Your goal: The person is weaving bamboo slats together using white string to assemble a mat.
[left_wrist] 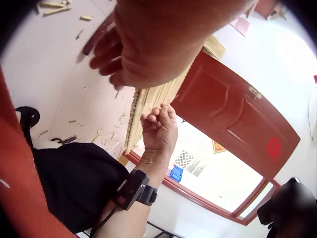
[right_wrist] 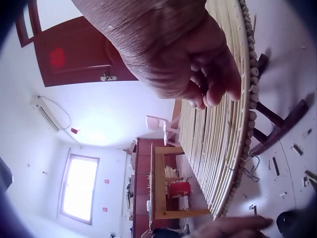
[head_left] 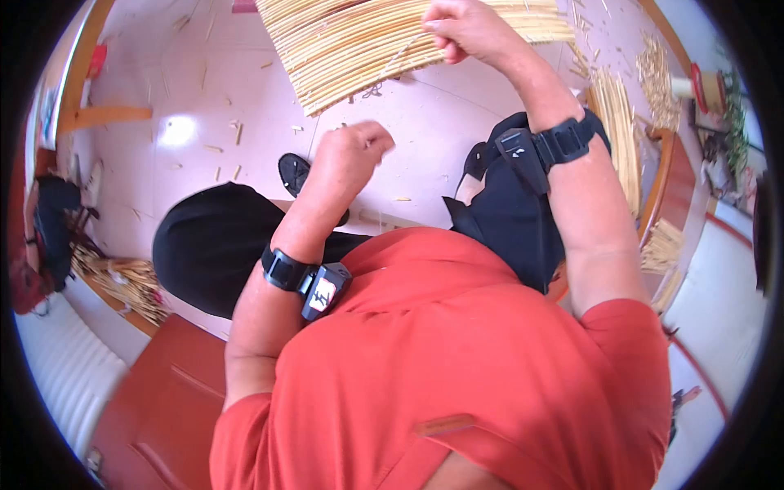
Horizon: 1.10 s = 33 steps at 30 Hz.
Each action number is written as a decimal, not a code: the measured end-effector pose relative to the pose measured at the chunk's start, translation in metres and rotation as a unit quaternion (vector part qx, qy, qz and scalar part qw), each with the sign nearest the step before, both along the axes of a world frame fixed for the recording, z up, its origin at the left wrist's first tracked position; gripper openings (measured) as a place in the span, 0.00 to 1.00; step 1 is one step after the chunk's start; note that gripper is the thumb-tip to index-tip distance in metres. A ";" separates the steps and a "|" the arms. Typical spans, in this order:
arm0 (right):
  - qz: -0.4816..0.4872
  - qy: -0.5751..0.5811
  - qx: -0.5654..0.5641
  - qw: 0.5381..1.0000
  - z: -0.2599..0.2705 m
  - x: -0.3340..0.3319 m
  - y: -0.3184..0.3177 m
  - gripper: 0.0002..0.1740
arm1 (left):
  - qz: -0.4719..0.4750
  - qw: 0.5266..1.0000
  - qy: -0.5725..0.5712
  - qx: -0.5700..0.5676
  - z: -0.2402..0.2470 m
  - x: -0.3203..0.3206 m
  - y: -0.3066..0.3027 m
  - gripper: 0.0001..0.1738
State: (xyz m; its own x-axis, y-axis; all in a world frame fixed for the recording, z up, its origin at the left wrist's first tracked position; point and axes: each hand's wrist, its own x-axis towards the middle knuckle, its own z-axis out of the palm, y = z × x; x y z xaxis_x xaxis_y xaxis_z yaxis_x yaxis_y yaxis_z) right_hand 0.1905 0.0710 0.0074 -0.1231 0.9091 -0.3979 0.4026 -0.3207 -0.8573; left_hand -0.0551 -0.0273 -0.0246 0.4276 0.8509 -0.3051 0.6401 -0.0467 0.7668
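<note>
A mat of thin pale reeds (head_left: 359, 49) lies ahead of the person, raised on a dark-legged support, its near edge lined with knotted ends. Over it, the right hand (head_left: 474, 33) has its fingers curled, thumb and fingertips together. A thin cord (right_wrist: 228, 153) runs from beside those fingertips down across the reeds to a loose loop at the edge, and the right hand appears to pinch it. The left hand (head_left: 347, 159), slightly blurred, hovers short of the near edge, apart from the mat. Its fingers (left_wrist: 106, 57) hang loosely bent with nothing visible in them.
Reed bundles (head_left: 616, 122) lie at the right, and another bundle (head_left: 122, 286) lies at the left. Short reed offcuts are scattered over the floor (head_left: 204, 122). A wooden table (right_wrist: 158, 183) and a pink chair (right_wrist: 161, 124) stand beyond the mat.
</note>
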 end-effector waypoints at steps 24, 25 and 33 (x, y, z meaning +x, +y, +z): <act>0.081 -0.134 0.284 0.946 -0.017 0.004 -0.018 0.12 | 0.284 0.873 -0.395 -0.041 0.071 0.025 0.130 0.11; 0.071 -0.108 0.280 0.951 -0.016 0.004 -0.017 0.12 | 0.280 0.929 -0.233 0.071 0.064 0.019 0.130 0.15; 0.058 -0.186 0.258 0.946 -0.008 0.000 -0.018 0.12 | 0.004 0.905 0.269 0.330 0.019 0.041 0.064 0.18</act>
State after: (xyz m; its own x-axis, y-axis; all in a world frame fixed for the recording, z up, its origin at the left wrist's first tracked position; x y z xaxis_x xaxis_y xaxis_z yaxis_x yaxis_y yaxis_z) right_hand 0.1902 0.0532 -0.0008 -0.1730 0.9831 0.0597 0.7147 0.1670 -0.6792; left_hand -0.0138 0.0367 -0.0057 0.3615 0.9259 0.1097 0.9146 -0.3750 0.1513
